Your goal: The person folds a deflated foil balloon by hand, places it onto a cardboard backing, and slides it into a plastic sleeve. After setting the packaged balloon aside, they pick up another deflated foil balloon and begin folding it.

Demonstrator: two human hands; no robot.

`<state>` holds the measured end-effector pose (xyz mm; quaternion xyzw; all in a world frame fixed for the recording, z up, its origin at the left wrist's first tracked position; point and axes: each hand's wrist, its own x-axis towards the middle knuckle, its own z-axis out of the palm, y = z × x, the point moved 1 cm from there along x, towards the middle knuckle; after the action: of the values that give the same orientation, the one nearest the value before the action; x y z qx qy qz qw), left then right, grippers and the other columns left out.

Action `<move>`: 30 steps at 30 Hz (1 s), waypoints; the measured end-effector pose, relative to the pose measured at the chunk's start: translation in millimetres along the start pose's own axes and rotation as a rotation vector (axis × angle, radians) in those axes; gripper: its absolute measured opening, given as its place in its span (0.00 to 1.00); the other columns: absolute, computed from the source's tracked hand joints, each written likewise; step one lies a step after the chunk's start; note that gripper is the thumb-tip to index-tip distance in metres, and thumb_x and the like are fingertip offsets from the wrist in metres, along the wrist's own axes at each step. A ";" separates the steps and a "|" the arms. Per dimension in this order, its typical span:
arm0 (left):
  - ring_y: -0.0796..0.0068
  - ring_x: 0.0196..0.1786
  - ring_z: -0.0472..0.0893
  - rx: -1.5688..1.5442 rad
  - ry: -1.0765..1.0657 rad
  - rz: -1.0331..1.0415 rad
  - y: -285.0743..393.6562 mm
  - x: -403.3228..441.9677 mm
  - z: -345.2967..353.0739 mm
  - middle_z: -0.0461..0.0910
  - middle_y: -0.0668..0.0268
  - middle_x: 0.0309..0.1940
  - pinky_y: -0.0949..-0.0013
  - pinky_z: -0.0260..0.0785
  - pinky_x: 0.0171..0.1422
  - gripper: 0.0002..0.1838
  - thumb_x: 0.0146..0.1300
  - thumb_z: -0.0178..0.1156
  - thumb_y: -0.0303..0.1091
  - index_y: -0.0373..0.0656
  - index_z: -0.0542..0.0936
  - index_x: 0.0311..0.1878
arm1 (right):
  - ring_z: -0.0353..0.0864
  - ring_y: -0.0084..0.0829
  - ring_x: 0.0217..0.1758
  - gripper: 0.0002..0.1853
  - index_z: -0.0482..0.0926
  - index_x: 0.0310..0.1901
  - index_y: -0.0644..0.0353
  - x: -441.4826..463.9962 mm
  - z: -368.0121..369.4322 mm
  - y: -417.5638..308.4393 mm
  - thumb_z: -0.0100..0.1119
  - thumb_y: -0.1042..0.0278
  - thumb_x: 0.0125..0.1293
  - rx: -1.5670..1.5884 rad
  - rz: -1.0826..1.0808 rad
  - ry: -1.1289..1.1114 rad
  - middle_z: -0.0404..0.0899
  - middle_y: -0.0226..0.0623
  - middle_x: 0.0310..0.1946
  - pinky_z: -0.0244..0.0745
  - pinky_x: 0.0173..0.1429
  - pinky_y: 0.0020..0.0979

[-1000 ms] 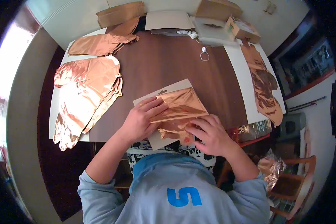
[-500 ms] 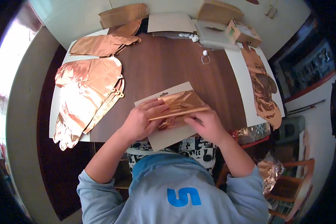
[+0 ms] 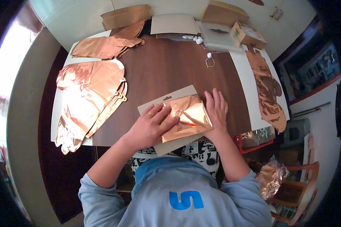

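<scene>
A folded packet of shiny copper-coloured foil [image 3: 195,113] lies on a pale card [image 3: 186,92] with a hang hole, at the table's front edge. My left hand [image 3: 149,125] rests flat on the foil's left part, fingers stretched out and slightly apart, a ring on one finger. Along the foil's right edge lies my right hand [image 3: 217,111], palm down with fingers extended and pointing away from me. Its wrist side touches the foil's lower right corner. Part of the foil and card is hidden under my left hand.
Large flat copper foil balloons [image 3: 89,90] are stacked at the left, with more foil [image 3: 98,46] behind. Another foil piece [image 3: 267,90] lies at the right. At the back are a small box [image 3: 249,35], a white string loop [image 3: 210,60] and card sheets [image 3: 173,24].
The foil has been folded down flat onto the card. My right hand let go of its edge and moved to the right side; my left hand spread over the foil.
</scene>
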<state>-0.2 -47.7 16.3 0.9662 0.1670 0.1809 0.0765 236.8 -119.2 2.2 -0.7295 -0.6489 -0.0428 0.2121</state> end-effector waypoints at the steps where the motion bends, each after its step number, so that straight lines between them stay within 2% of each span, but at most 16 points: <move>1: 0.40 0.66 0.72 0.023 -0.004 0.003 0.9 0.6 -0.7 0.73 0.49 0.63 0.46 0.65 0.71 0.31 0.53 0.62 0.34 0.50 0.76 0.65 | 0.54 0.55 0.77 0.49 0.59 0.71 0.59 -2.2 -6.8 6.4 0.74 0.55 0.49 -0.004 -0.042 -0.016 0.57 0.56 0.71 0.50 0.76 0.54; 2: 0.40 0.67 0.71 0.028 -0.028 -0.002 1.0 0.7 -1.0 0.72 0.48 0.64 0.45 0.64 0.72 0.31 0.53 0.62 0.34 0.49 0.76 0.64 | 0.54 0.54 0.77 0.41 0.61 0.71 0.60 -3.1 -16.8 14.2 0.69 0.61 0.57 -0.007 -0.091 -0.127 0.57 0.54 0.73 0.50 0.78 0.54; 5: 0.39 0.69 0.68 0.028 -0.074 -0.028 1.0 -0.2 -1.0 0.69 0.48 0.66 0.43 0.61 0.73 0.30 0.53 0.61 0.35 0.48 0.76 0.63 | 0.60 0.52 0.75 0.30 0.67 0.67 0.62 -0.8 -24.8 42.1 0.61 0.69 0.64 0.020 -0.192 -0.166 0.61 0.50 0.72 0.55 0.77 0.50; 6: 0.39 0.69 0.67 0.015 -0.071 -0.037 -0.2 -0.6 0.8 0.68 0.48 0.67 0.42 0.60 0.73 0.30 0.52 0.61 0.35 0.48 0.76 0.63 | 0.65 0.50 0.72 0.22 0.73 0.63 0.63 2.0 -31.7 47.2 0.55 0.73 0.68 0.025 -0.233 -0.137 0.69 0.47 0.68 0.61 0.74 0.47; 9: 0.39 0.69 0.67 0.019 -0.079 -0.055 0.5 0.3 -0.8 0.67 0.48 0.67 0.41 0.58 0.73 0.31 0.52 0.62 0.37 0.48 0.76 0.63 | 0.69 0.49 0.69 0.20 0.74 0.62 0.63 14.3 -41.4 61.8 0.56 0.71 0.68 0.267 -0.203 -0.125 0.73 0.47 0.64 0.63 0.73 0.45; 10: 0.39 0.69 0.67 0.009 -0.077 -0.062 0.3 0.1 0.1 0.67 0.48 0.68 0.41 0.58 0.73 0.31 0.51 0.62 0.38 0.48 0.76 0.63 | 0.76 0.48 0.61 0.17 0.78 0.57 0.64 23.7 -44.1 60.0 0.57 0.70 0.69 0.280 -0.219 -0.042 0.79 0.49 0.56 0.70 0.67 0.43; 14: 0.39 0.67 0.70 -0.005 -0.047 -0.091 4.7 3.3 -0.2 0.70 0.50 0.63 0.40 0.61 0.71 0.29 0.52 0.64 0.39 0.50 0.78 0.61 | 0.81 0.48 0.48 0.11 0.81 0.47 0.64 86.7 -28.2 84.5 0.59 0.69 0.67 0.362 -0.061 0.019 0.82 0.48 0.44 0.76 0.55 0.42; 15: 0.40 0.66 0.70 -0.004 -0.040 -0.096 4.7 4.0 -0.2 0.71 0.51 0.62 0.40 0.62 0.71 0.29 0.52 0.64 0.39 0.50 0.79 0.61 | 0.82 0.48 0.44 0.10 0.82 0.43 0.65 106.1 -18.1 94.3 0.60 0.68 0.66 0.334 -0.022 0.048 0.82 0.48 0.41 0.77 0.51 0.42; 16: 0.40 0.66 0.71 -0.006 -0.067 -0.100 6.7 6.8 -5.3 0.72 0.52 0.59 0.40 0.63 0.69 0.27 0.54 0.63 0.38 0.51 0.80 0.60 | 0.81 0.49 0.44 0.11 0.82 0.43 0.65 124.9 -9.4 102.4 0.61 0.67 0.65 0.319 0.015 0.025 0.82 0.48 0.41 0.77 0.51 0.42; 21: 0.40 0.66 0.70 -0.005 -0.049 -0.106 6.3 4.5 -2.8 0.73 0.53 0.59 0.40 0.62 0.71 0.27 0.55 0.61 0.39 0.52 0.79 0.61 | 0.82 0.51 0.44 0.17 0.84 0.41 0.66 193.4 15.8 111.9 0.67 0.59 0.58 0.218 0.210 -0.035 0.83 0.51 0.42 0.78 0.52 0.44; 24: 0.40 0.67 0.70 -0.006 -0.065 -0.110 5.9 3.8 -2.4 0.73 0.53 0.58 0.40 0.61 0.71 0.28 0.54 0.62 0.41 0.52 0.79 0.62 | 0.84 0.53 0.45 0.18 0.85 0.39 0.66 214.7 18.0 103.9 0.68 0.58 0.53 0.064 0.386 -0.221 0.84 0.55 0.41 0.78 0.53 0.46; 27: 0.40 0.67 0.70 -0.025 -0.051 -0.105 5.1 2.2 -0.9 0.73 0.52 0.58 0.39 0.60 0.71 0.32 0.50 0.64 0.41 0.52 0.78 0.63 | 0.85 0.55 0.45 0.16 0.86 0.37 0.66 214.6 25.3 101.6 0.68 0.62 0.51 0.071 0.382 -0.226 0.84 0.57 0.39 0.79 0.54 0.47; 29: 0.40 0.67 0.70 -0.038 -0.032 -0.110 3.4 0.1 2.7 0.74 0.52 0.58 0.39 0.60 0.72 0.34 0.47 0.65 0.42 0.52 0.78 0.63 | 0.86 0.48 0.37 0.14 0.85 0.33 0.66 199.6 22.1 100.8 0.67 0.61 0.51 0.088 0.239 -0.269 0.85 0.52 0.32 0.79 0.45 0.43; 30: 0.41 0.67 0.69 -0.052 -0.015 -0.112 4.1 0.2 1.0 0.73 0.52 0.58 0.39 0.60 0.71 0.33 0.48 0.64 0.38 0.51 0.77 0.63 | 0.86 0.45 0.33 0.14 0.85 0.31 0.66 189.5 16.3 99.8 0.67 0.61 0.51 0.096 0.165 -0.289 0.85 0.50 0.29 0.80 0.41 0.41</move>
<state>1.6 -51.5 16.3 0.9542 0.2156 0.1736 0.1130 358.9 55.9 26.1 -0.7679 -0.6117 0.1111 0.1542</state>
